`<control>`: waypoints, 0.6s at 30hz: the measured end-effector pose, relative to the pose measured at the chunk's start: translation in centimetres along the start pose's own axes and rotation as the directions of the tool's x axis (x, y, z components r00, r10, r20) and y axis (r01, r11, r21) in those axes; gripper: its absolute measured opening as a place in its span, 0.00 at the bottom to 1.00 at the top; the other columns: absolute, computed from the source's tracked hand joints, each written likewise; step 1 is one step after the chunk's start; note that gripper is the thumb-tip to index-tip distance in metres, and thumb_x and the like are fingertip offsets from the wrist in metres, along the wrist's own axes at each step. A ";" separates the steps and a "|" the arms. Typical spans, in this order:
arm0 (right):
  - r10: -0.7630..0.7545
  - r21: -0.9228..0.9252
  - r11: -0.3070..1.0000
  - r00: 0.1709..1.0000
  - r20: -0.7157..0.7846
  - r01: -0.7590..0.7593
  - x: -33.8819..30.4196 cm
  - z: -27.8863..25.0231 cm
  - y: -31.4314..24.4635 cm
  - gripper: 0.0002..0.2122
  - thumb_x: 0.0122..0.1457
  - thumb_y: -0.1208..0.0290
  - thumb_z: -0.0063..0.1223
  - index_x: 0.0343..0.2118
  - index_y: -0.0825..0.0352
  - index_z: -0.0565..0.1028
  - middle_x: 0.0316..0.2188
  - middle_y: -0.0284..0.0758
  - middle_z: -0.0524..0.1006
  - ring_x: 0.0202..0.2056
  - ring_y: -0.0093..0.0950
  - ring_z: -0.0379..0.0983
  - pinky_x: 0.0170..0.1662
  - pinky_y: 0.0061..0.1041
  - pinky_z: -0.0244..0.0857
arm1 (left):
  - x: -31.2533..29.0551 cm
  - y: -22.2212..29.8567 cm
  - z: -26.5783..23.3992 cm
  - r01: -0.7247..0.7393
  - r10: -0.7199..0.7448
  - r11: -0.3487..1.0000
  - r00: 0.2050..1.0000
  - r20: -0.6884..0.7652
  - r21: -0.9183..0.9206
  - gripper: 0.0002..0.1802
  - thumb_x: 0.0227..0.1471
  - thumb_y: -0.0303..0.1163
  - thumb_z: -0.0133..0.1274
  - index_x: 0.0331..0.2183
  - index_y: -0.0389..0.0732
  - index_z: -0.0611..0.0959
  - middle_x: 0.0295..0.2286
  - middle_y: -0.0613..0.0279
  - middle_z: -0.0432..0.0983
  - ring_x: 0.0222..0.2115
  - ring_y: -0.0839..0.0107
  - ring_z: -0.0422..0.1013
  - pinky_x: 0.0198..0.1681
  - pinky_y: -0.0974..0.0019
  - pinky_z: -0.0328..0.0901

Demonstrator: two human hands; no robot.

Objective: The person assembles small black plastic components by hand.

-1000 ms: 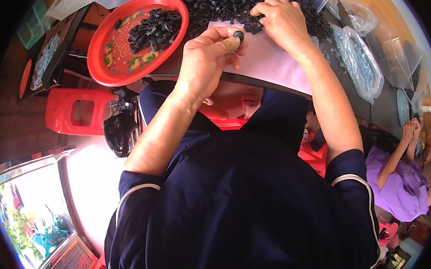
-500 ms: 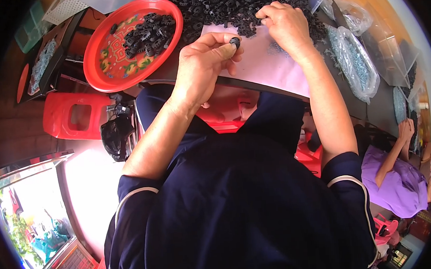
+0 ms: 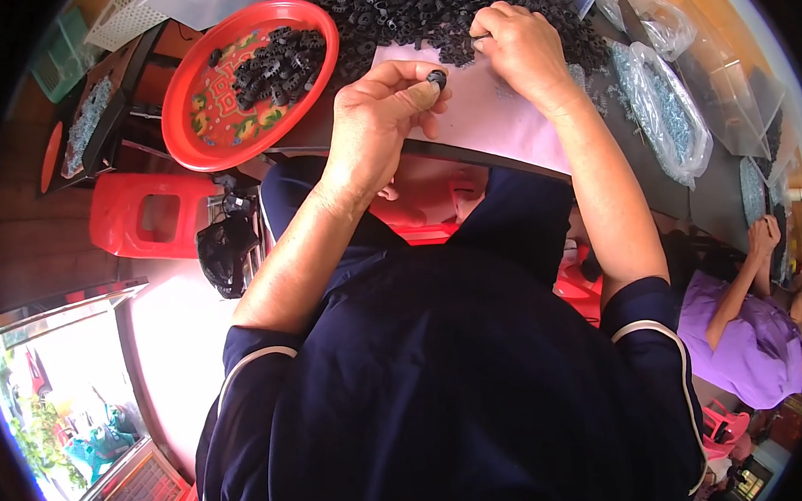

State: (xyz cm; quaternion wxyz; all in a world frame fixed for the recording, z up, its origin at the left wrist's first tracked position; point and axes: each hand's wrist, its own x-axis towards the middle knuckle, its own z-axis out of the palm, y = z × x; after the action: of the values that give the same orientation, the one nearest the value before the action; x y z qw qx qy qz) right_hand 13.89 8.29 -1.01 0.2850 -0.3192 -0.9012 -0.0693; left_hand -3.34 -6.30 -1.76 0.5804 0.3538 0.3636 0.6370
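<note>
My left hand [image 3: 380, 106] is closed above the front of the table, with a small rounded black plastic part [image 3: 437, 78] pinched between thumb and forefinger. To its right and a little farther off, my right hand [image 3: 525, 55] is closed too. A dark sliver, apparently another small black part [image 3: 480, 39], shows at its fingertips; most of it is hidden. Just beyond both hands spreads a heap of loose black plastic parts [image 3: 461, 11]. Beneath them lies a pale pink sheet [image 3: 471, 111] at the table's edge. The hands are apart.
Left of my hands, a red round tray [image 3: 175, 99] holds several black parts. On the right lie a clear bag of pale blue small pieces [image 3: 671, 127] and a clear plastic bin [image 3: 724, 97]. A red stool [image 3: 113, 216] stands left. Another person in purple [image 3: 746, 341] sits at right.
My right hand has come slightly nearer and left, and its fingertips now pinch a dark piece. My left hand keeps its hold on the black part, almost still.
</note>
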 end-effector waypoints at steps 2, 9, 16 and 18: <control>0.009 0.076 0.997 1.000 -0.030 -0.007 0.0 -0.5 -0.1 0.04 0.48 0.75 0.58 0.28 0.62 0.77 0.28 0.30 0.78 0.35 0.31 0.76 0.39 0.31 0.66 | 0.0 0.0 0.0 0.002 -0.002 1.000 1.000 -0.003 0.002 0.08 0.57 0.23 0.52 0.38 0.29 0.79 0.30 0.58 0.77 0.29 0.75 0.72 0.30 0.74 0.67; 0.246 0.803 0.498 0.942 0.230 -0.326 -1.6 -3.2 -3.3 0.06 0.52 0.79 0.57 0.34 0.68 0.79 0.31 0.32 0.81 0.34 0.18 0.74 0.41 0.18 0.66 | -0.1 0.0 0.1 -0.002 0.003 0.999 1.000 -0.020 0.054 0.09 0.57 0.25 0.53 0.38 0.29 0.79 0.31 0.57 0.77 0.30 0.72 0.73 0.31 0.71 0.67; 0.195 0.848 0.452 0.959 0.208 -0.276 -1.9 -5.4 -5.0 0.07 0.57 0.77 0.54 0.38 0.69 0.80 0.33 0.30 0.80 0.38 0.17 0.73 0.46 0.19 0.65 | 0.0 -0.1 0.7 -0.016 0.020 0.998 0.998 -0.054 0.061 0.07 0.55 0.24 0.55 0.36 0.30 0.81 0.29 0.59 0.78 0.26 0.77 0.72 0.27 0.76 0.67; 0.200 0.859 0.415 0.951 0.234 -0.299 -1.9 -5.3 -5.3 0.07 0.57 0.78 0.54 0.38 0.69 0.80 0.33 0.30 0.80 0.38 0.17 0.73 0.45 0.19 0.65 | 0.0 -0.2 0.8 -0.036 0.039 0.997 0.997 -0.060 0.064 0.07 0.55 0.24 0.55 0.36 0.30 0.81 0.28 0.60 0.78 0.25 0.78 0.71 0.27 0.76 0.67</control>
State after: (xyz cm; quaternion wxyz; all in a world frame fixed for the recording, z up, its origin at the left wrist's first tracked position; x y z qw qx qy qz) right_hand 14.34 1.52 2.62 0.3727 -0.2569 -0.7589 0.4680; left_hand -2.59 -6.22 -1.54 0.5456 0.3590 0.3941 0.6466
